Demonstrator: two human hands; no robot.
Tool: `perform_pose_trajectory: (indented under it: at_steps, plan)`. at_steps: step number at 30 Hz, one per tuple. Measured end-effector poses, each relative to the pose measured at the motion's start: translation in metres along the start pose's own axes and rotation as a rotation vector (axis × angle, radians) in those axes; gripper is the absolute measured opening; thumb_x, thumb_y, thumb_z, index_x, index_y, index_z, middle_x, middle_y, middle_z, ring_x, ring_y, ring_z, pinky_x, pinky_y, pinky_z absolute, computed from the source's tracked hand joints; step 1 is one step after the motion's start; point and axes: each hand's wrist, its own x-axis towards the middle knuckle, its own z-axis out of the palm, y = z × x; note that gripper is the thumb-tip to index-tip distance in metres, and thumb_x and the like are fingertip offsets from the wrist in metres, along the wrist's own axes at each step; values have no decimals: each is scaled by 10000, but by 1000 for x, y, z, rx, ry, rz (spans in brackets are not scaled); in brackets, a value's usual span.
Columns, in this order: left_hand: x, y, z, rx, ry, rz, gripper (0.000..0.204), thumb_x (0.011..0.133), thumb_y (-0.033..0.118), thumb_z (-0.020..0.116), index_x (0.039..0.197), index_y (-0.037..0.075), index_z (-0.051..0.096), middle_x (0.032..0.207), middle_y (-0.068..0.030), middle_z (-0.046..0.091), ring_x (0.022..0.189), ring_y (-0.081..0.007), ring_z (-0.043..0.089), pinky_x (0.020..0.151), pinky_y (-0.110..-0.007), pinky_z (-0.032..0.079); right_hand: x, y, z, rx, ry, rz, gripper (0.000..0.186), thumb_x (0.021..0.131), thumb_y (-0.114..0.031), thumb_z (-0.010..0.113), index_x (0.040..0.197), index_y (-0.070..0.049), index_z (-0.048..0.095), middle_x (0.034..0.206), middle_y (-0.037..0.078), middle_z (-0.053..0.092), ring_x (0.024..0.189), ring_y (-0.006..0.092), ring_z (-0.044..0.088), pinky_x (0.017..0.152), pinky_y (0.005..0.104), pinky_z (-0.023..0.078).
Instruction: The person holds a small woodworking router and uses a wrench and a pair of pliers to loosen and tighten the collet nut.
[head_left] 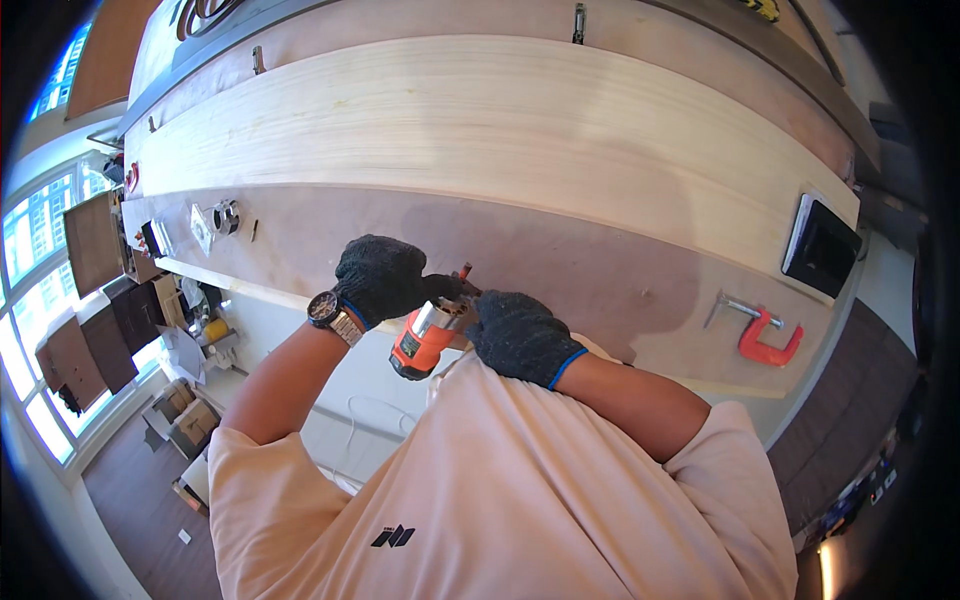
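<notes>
An orange power tool (421, 345) with a silver metal section and a black end, shaped like a trim router, sits tilted between my gloved hands, close to my shirt. My left hand (380, 277), in a dark glove with a watch at the wrist, is closed, its fingertips at the tool's upper end. What it pinches there is hidden. From the other side, my right hand (522, 335), in a matching glove with a blue cuff, closes its fingers against the tool's metal end. A small red-orange piece (464, 271) sticks up between the hands.
A long pale wooden board (480, 120) lies along the workbench (600, 270). A red C-clamp (770, 338) and a black tablet-like device (822, 250) are on the right. Metal rings (227, 217) lie left. A white cable (365, 415) hangs below the bench edge.
</notes>
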Motion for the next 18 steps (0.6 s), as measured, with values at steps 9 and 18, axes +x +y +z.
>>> perform_pose_trajectory:
  at_steps: [9,18]
  plan:
    - [-1,8,1,17,-24,-131,808,812,822,611,635,42,724,576,-184,625,552,-352,647,549,-445,511,12,15,11,84,-45,32,344,914,-272,666,1069,35,685,1044,301,696,1013,454,678,894,539,532]
    - [-5,8,15,-49,-3,-275,867,699,917,628,619,61,740,565,-166,631,567,-305,667,581,-411,533,21,20,13,131,-127,40,390,913,-328,712,1177,-41,708,1103,286,705,1044,434,688,914,520,533]
